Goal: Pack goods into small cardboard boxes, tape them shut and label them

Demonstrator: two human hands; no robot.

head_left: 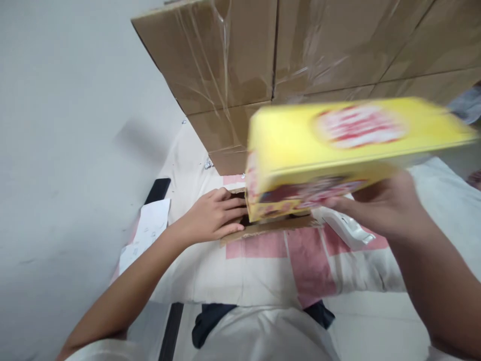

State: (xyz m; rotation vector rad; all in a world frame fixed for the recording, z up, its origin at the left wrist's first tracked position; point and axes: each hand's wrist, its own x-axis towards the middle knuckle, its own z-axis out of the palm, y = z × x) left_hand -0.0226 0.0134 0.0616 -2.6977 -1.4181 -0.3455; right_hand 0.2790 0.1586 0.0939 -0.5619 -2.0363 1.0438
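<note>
My right hand (391, 205) grips a yellow printed carton (289, 140) from below and its near side. The carton is tilted and blurred, and it hangs over an open brown cardboard box (278, 229) on the bed. Across the left end of that box lies my left hand (216, 215), its fingers stretched over the opening. The yellow carton hides much of the box's inside. Just right of the box is a white plastic tool (347, 228), its kind unclear.
A stack of taped brown cartons (240, 60) rises behind the box. White papers (152, 220) and a black phone-like object (158, 190) lie at left by the wall (67, 150). The bedsheet (263, 281) is white and pink.
</note>
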